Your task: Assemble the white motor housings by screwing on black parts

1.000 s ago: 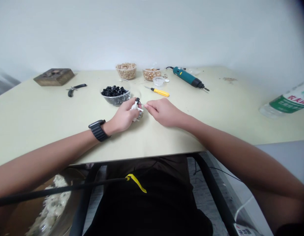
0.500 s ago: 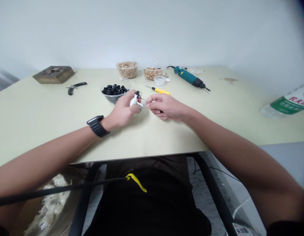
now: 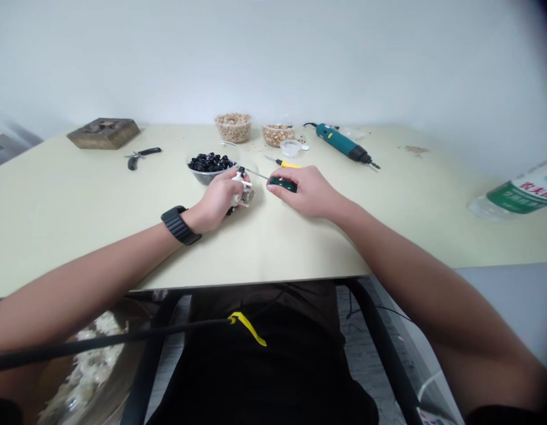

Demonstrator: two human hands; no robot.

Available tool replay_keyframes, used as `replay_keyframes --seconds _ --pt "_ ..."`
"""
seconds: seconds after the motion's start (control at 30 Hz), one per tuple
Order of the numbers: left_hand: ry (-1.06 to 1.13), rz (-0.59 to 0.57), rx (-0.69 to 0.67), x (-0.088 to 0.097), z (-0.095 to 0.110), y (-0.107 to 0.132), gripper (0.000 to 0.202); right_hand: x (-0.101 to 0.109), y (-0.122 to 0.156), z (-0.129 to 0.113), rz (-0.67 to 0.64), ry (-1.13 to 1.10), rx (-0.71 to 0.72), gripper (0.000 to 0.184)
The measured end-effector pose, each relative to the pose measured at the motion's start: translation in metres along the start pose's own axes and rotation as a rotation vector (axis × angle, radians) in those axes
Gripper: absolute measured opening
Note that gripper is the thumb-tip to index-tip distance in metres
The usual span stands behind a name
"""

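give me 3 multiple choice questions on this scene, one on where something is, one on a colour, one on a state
1. Where is the bowl of black pieces relative to the left hand?
A on the wooden block
B just beyond the hand
C right of the drill

2. What colour is the handle of the screwdriver in the right hand?
A yellow
B red
C dark green

3. What is the left hand doing?
A gripping a white part
B lying open on the table
C holding pliers

Answers:
1 B, the bowl sits just past the knuckles.
2 C, the dark green handle shows in the right hand's grip.
3 A, the fingers close around the white part.
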State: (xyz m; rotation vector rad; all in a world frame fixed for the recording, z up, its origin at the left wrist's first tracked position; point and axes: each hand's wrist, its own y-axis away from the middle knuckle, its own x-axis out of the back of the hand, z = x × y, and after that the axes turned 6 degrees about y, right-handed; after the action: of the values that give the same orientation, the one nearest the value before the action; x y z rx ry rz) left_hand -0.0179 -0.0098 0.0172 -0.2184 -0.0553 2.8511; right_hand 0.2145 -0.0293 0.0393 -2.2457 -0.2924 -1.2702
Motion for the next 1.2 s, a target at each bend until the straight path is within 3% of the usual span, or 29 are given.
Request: replay_keyframes --seconds 0.13,0.57,1.2 --pt "0.025 0.017 0.032 -0.0013 0.0010 -0.0005 0.030 -0.0012 0.0018 0.0005 0.058 0.091 0.026 0.041" --pt "0.123 -0.024 0.103 -0.0047 0.0050 0.0044 0.030 -0.0020 0.0021 0.0047 0.149 0.131 0.105 0.035" --pt "0.132 0.026 0.125 -0.0068 0.0055 0.0054 0.027 -0.0014 0.0028 0.0058 0.101 0.223 0.171 0.035"
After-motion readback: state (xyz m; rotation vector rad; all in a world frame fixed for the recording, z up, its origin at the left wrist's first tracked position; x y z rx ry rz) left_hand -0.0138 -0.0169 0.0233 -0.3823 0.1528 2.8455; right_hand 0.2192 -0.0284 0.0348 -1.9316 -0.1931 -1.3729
